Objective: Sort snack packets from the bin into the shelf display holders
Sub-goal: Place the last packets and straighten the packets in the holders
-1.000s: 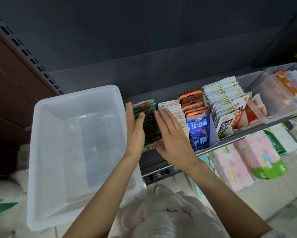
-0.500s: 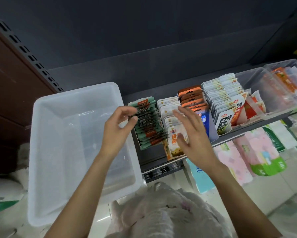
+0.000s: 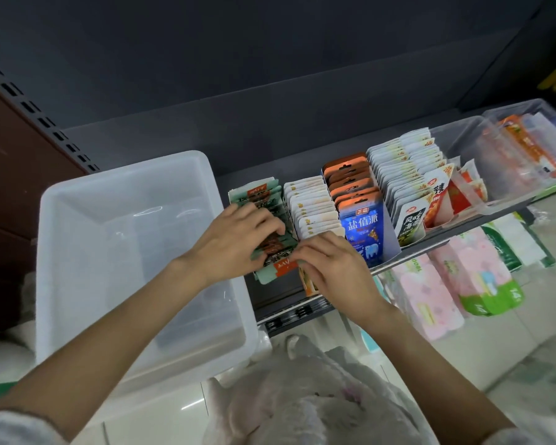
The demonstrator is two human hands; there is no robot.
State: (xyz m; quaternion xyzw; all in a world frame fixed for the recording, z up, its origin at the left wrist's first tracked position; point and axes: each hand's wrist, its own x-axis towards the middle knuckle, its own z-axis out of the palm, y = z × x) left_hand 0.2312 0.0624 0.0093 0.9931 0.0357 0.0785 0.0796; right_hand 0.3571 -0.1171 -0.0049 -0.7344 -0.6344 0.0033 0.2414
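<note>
Green-and-brown snack packets (image 3: 263, 213) stand in a row in the leftmost shelf holder, front ones tipped forward and fanned loose. Left hand (image 3: 238, 239) lies over the front of this row, fingers curled down onto the packet tops, gripping them. Right hand (image 3: 331, 264) sits just beside it, fingers curled, pinching the lower front packet near its orange-labelled edge (image 3: 283, 268); knuckles of the two hands nearly touch. Exact finger contact under the right hand is hidden.

Next row right: white-and-tan packets (image 3: 312, 203), upright, packed tight, touching the green row's side. Right wrist covers their front end. Then orange-topped packets with a blue front card (image 3: 363, 232), then white packets (image 3: 405, 181) in a grey-walled holder, then red-and-white packets (image 3: 453, 194), looser, tilted.

Clear holders (image 3: 495, 155) farther right hold few orange packets; open room inside them.

White plastic bin (image 3: 125, 252) stands left of the shelf rows, its right rim touching the left forearm's side. Nothing shows on its floor.

Shelf front edge (image 3: 430, 248) runs diagonally below the holders; dark gap behind the rows up to the back panel (image 3: 270, 123). Below the shelf: pink and green wrapped packs (image 3: 446, 284) on pale floor. Pink-white plastic bag (image 3: 302, 396) lies between the forearms, low in view.
</note>
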